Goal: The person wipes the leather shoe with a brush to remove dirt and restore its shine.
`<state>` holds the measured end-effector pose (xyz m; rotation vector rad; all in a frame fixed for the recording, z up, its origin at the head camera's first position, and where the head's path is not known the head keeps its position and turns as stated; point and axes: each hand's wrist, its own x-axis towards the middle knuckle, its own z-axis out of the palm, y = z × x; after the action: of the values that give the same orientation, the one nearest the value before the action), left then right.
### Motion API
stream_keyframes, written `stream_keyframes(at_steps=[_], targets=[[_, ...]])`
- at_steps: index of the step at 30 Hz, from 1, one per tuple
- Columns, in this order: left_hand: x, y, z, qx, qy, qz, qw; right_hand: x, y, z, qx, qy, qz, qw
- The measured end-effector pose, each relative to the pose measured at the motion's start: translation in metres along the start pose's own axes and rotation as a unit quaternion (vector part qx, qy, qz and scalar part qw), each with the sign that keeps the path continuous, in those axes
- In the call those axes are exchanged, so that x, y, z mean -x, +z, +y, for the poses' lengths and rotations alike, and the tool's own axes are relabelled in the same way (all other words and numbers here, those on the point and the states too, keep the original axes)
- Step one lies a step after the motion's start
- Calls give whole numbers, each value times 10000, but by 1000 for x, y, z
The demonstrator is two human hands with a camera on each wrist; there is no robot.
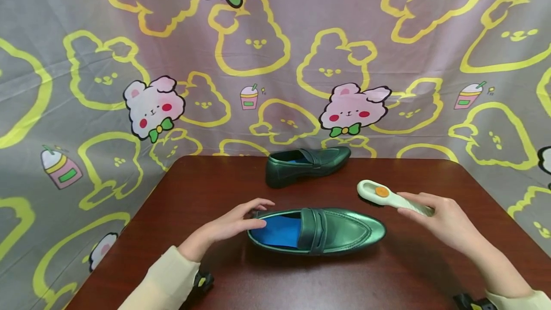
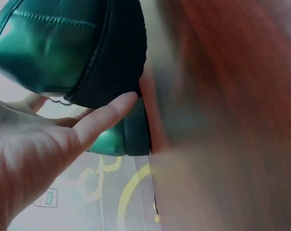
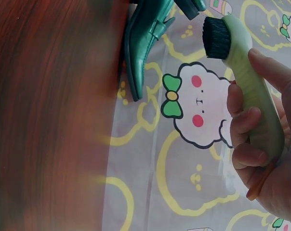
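The right hand (image 1: 447,220) grips a pale green, dark-bristled brush (image 1: 393,199) with an orange button (image 1: 382,192). The left hand (image 1: 225,225), spread, is at the heel (image 2: 115,60) of a glossy green leather loafer (image 1: 316,231) between the hands; contact unconfirmed. A matching loafer (image 1: 297,169) stands beyond both on the reddish-brown counter (image 1: 215,183).

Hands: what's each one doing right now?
Left hand: open, at the near green shoe; contact unclear.
Right hand: closed, holding the pale brush.

The left hand (image 1: 232,223) holds thumb and fingers apart; the right hand (image 1: 447,219) grips.
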<state>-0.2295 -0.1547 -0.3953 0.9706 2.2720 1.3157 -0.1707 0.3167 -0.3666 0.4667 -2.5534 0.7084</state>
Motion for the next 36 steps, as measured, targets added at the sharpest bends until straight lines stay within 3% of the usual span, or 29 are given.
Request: stream_keyframes(at_steps=[7,13,17,24,31,36], targets=[[-1,1,1,213,-61,555,9982,1,-1,0,-54,19,6,10000],[-9,-1,-3,-4,175,1217,9924,6,0,1,-62,-143,156,9998],[-17,-5,-4,-156,419,1361,9897,9,-1,3,-53,-154,126,9998],[-24,-5,-5,-396,802,943,9915,11,-3,5,-59,-123,151,9998],[-16,-10,-8,-627,283,520,9963,9,-3,3,-64,-106,116,9999],[-10,-10,-11,-1263,-65,316,9915,9,-2,3,-61,-141,135,9998]])
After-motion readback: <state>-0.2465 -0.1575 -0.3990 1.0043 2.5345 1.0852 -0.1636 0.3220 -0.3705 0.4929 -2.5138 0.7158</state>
